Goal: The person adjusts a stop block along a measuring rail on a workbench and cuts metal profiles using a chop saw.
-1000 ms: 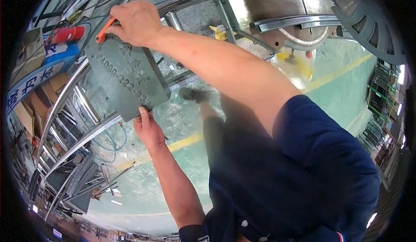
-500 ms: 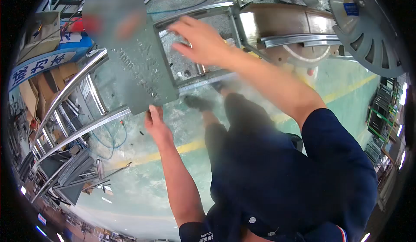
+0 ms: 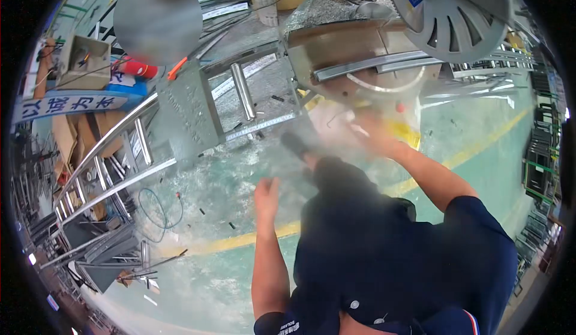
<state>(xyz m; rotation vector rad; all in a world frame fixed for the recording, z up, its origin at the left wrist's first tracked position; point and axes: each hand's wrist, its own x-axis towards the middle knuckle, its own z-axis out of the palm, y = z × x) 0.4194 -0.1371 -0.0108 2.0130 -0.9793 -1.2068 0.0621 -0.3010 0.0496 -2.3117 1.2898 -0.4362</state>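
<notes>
My left hand [image 3: 266, 202] hangs over the green floor, below the grey metal plate [image 3: 195, 110]. Its fingers are curled together, and nothing shows in them. Smeared by motion, my right hand [image 3: 371, 132] is in front of the saw bench [image 3: 342, 41], near a white and yellow bag-like thing [image 3: 408, 132]. Its fingers cannot be made out. A silvery metal profile [image 3: 366, 65] lies on the bench, beside the large round slotted saw guard [image 3: 453, 20]. Between plate and bench runs a frame with a ruled scale [image 3: 261, 128] and a shiny roller [image 3: 243, 92].
A curved roller rack [image 3: 114, 182] stretches to the left. Behind it are a blue box with white lettering [image 3: 78, 102], a beige tray [image 3: 84, 62] and a red roll [image 3: 137, 68]. Dark offcuts and a blue hose [image 3: 162, 224] lie on the floor. Metal shavings [image 3: 318, 8] cover the back.
My left hand has left the plate's lower edge and moved down and right. My right hand has swung from above the roller frame to the right. The view has shifted.
</notes>
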